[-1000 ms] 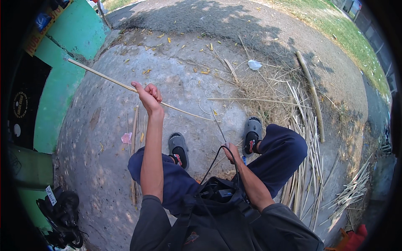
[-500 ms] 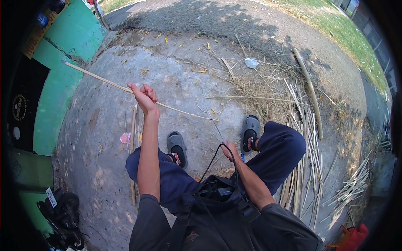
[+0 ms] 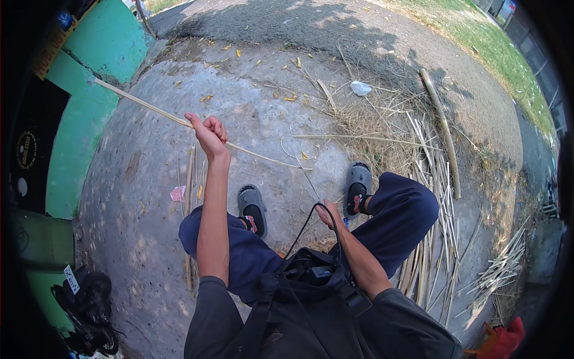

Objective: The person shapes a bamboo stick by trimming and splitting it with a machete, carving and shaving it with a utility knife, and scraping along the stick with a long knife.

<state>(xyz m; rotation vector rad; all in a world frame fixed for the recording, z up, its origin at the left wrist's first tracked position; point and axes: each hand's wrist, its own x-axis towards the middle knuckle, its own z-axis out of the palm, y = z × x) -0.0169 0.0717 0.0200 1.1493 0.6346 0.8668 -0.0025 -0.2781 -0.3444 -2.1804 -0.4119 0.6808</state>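
My left hand (image 3: 210, 136) is closed around a long pale bamboo strip (image 3: 146, 106), held out in front of me at the left. The strip slants from the upper left down to the right, past the fist. Lower and to the right, my right hand (image 3: 327, 213) grips a knife with a narrow grey blade (image 3: 310, 184) pointing up and away. Its handle is hidden in my fingers. The blade's tip meets or passes the strip's thin right end; contact is hard to tell. A black cable loop (image 3: 311, 222) hangs in front of the right wrist.
Right of my leg lies a pile of split bamboo strips (image 3: 431, 221), with fibrous shavings (image 3: 373, 128) beyond my right shoe and a thick pole (image 3: 439, 113) alongside. Shorter strips (image 3: 502, 263) lie farther right. A green wall (image 3: 84, 152) and a black motorbike part (image 3: 89, 311) stand left.
Both hands keep their grips and nearly the same places. The left fist and the bamboo strip have shifted very slightly; the view has tilted a little.
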